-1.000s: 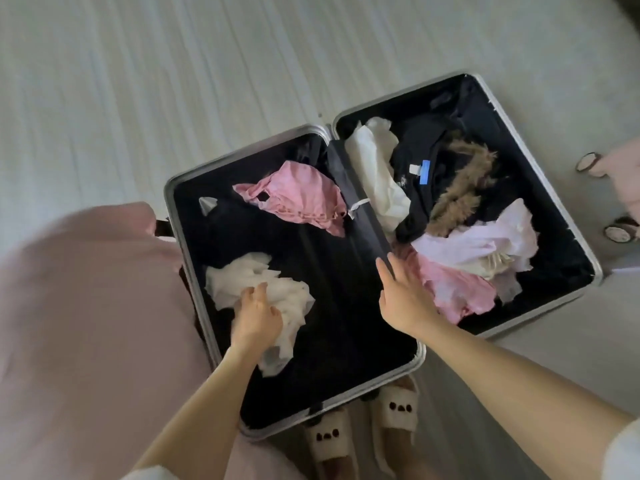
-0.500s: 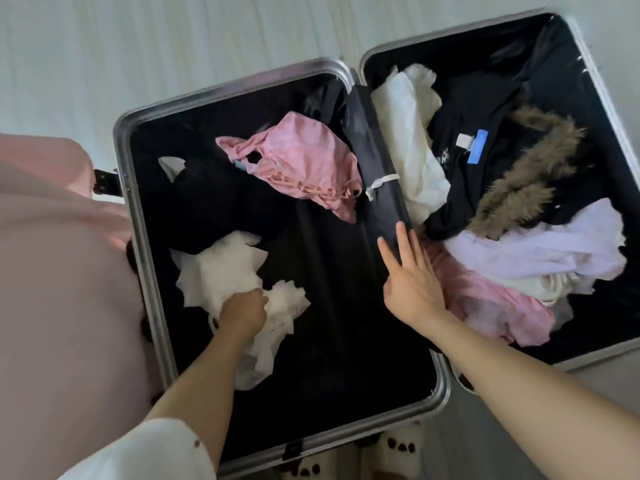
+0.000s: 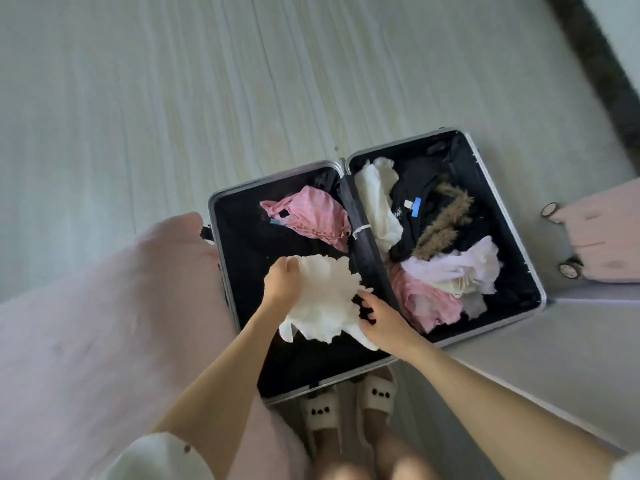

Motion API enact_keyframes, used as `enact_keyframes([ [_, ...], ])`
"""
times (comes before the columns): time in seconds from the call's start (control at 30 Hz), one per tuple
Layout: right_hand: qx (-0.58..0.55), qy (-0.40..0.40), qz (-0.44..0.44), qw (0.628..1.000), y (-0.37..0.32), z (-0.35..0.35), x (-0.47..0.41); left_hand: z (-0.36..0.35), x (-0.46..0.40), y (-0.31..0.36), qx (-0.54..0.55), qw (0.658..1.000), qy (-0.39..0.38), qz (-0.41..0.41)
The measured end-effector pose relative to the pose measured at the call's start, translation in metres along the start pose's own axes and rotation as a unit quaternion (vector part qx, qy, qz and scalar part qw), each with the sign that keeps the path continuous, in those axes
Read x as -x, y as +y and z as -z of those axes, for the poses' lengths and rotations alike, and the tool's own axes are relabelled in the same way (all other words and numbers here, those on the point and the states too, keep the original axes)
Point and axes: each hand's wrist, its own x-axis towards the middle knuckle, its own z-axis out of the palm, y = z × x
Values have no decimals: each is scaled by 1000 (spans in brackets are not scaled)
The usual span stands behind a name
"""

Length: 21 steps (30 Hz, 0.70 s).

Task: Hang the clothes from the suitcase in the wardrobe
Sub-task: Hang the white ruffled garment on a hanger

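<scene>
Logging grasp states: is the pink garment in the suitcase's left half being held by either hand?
No: the pink garment lies untouched, while the left hand and right hand both grip the white garment.

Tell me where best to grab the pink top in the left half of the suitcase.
Probably the bunched upper edge of the pink top, from above. It lies crumpled and loose on the black lining of the suitcase, nothing on top, so a pinch of the raised folds should lift it.

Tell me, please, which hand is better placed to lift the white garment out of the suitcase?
Left. The left hand already grips the white garment at its upper edge, while the right hand only holds its lower corner.
</scene>
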Motion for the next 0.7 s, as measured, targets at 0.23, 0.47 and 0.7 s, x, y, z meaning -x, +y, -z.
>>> enact_keyframes([
  [0.23,-176,94,82,976,-82,36,124,54,118,87,219,971,-101,-3],
  [0.47,-223,201,76,951,-95,36,228,99,212,124,282,950,-134,-3],
  [0.7,-262,266,101,922,-66,42,337,86,309,139,258,950,-169,-48],
])
